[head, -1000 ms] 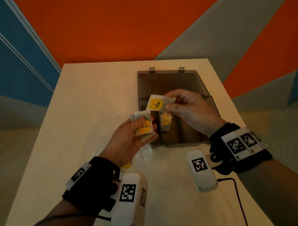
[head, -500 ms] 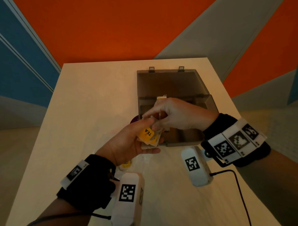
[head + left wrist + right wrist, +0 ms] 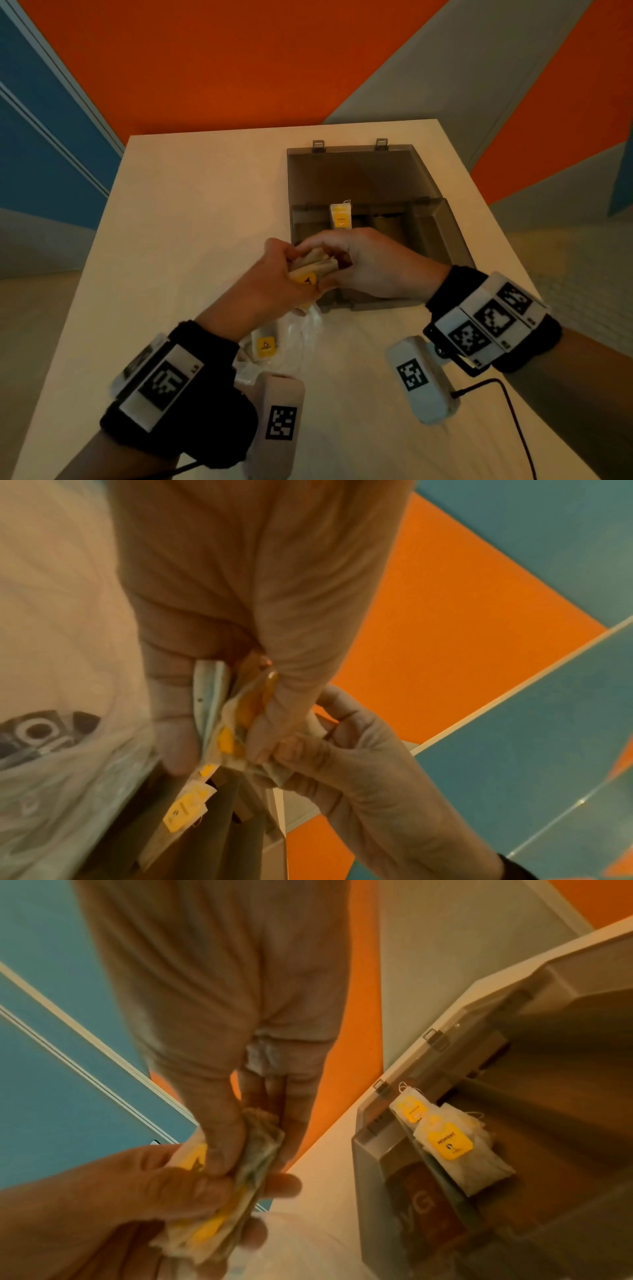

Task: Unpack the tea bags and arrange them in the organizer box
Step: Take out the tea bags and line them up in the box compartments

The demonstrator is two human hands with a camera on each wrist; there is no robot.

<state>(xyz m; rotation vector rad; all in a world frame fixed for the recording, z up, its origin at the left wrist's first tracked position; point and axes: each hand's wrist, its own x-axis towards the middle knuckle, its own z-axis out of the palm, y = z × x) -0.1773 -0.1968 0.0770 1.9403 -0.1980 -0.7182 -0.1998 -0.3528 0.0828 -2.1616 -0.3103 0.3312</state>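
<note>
A small stack of white tea bags (image 3: 313,269) with yellow tags is held between both hands just in front of the grey organizer box (image 3: 448,233). My left hand (image 3: 274,291) grips the stack (image 3: 219,723) from below. My right hand (image 3: 356,260) pinches the same stack (image 3: 236,1175) from above, thumb against fingers. Two tea bags (image 3: 445,1139) stand upright in a compartment of the box, one seen as a tea bag (image 3: 340,216) in the head view. A clear plastic bag (image 3: 294,332) with another tea bag (image 3: 265,346) inside lies on the table under my left wrist.
The box lid (image 3: 356,171) lies open flat behind the box, toward the table's far edge. The box sits on a pale table (image 3: 191,219) with bare surface to the left. A black cable (image 3: 513,404) trails from my right wrist.
My right hand put a tea bag into the box, then came back to the stack in my left hand. Both hands moved closer together and now hold the stack jointly.
</note>
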